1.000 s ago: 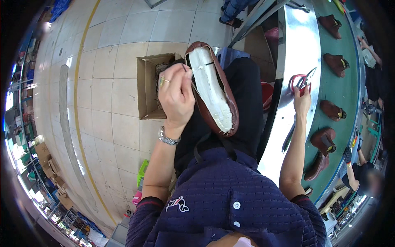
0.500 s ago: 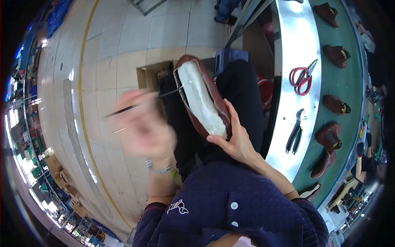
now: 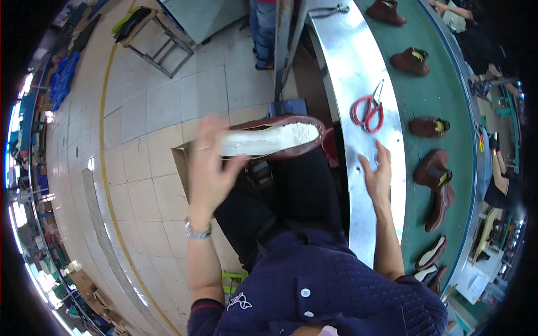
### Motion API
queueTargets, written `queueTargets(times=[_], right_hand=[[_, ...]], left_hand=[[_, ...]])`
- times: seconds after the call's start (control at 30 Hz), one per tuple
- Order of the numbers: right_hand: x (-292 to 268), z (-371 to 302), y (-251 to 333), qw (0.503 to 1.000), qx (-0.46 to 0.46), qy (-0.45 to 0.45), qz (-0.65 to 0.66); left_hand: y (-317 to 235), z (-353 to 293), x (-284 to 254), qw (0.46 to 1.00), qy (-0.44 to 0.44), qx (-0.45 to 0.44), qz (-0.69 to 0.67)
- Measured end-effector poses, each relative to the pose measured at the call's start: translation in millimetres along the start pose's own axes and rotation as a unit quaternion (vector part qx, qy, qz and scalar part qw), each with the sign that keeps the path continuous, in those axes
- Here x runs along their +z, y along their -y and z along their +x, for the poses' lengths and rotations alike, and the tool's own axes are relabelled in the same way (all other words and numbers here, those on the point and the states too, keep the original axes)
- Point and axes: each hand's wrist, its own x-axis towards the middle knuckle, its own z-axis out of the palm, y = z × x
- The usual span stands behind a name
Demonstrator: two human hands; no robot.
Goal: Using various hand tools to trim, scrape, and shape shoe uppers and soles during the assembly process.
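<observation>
A brown leather shoe (image 3: 302,137) lies sideways above my lap. Its whitish underside faces up, framed by a brown leather edge. My left hand (image 3: 210,168), smeared by motion, grips its left end, with the thumb along the near side. Over the shiny metal bench (image 3: 364,224) on the right, my right hand (image 3: 378,173) has thumb and fingers apart and nothing seen in it. Just beyond its fingertips lie red-handled scissors (image 3: 368,111). At the bench's far end is a dark plier-like tool (image 3: 330,10).
Beyond the bench runs a green conveyor belt (image 3: 417,92) carrying brown shoes and boots, including a boot (image 3: 412,60). Near my knees are a cardboard box (image 3: 182,171), a blue stool (image 3: 288,106) and a red bucket (image 3: 330,148). A metal-legged stool (image 3: 159,45) stands farther left.
The shoe has turned from upright to sideways. My right hand left it for the bench; my left hand took hold of it. The thin dark tool and green-handled pliers no longer show.
</observation>
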Motion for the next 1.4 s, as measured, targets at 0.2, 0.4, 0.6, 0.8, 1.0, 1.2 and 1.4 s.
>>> queueTargets(times=[0.2,0.4,0.6,0.8,1.0,1.2,1.4], right_hand=[[-4,-41,-77,0.982,0.108,0.039,-0.147],[6,-44,-111,0.964,0.21,0.034,0.159],[-55,24,33,0.736,0.274,0.191,0.589],[-38,103,143,0.8,-0.015,0.543,0.253],[-3,141,177,0.81,-0.37,0.454,0.01],[-10,93,182,0.874,-0.212,0.436,0.005],[6,79,151,0.893,-0.298,0.33,0.068]], left_hand=[[27,103,32,0.96,0.201,0.006,-0.195],[26,119,42,0.983,0.157,0.002,-0.097],[14,114,69,0.997,0.027,-0.072,0.003],[27,107,46,0.962,0.106,-0.174,-0.181],[-29,49,60,0.995,0.011,-0.086,-0.045],[-31,43,70,0.994,-0.057,-0.086,-0.028],[-29,38,72,0.996,-0.081,-0.036,-0.02]])
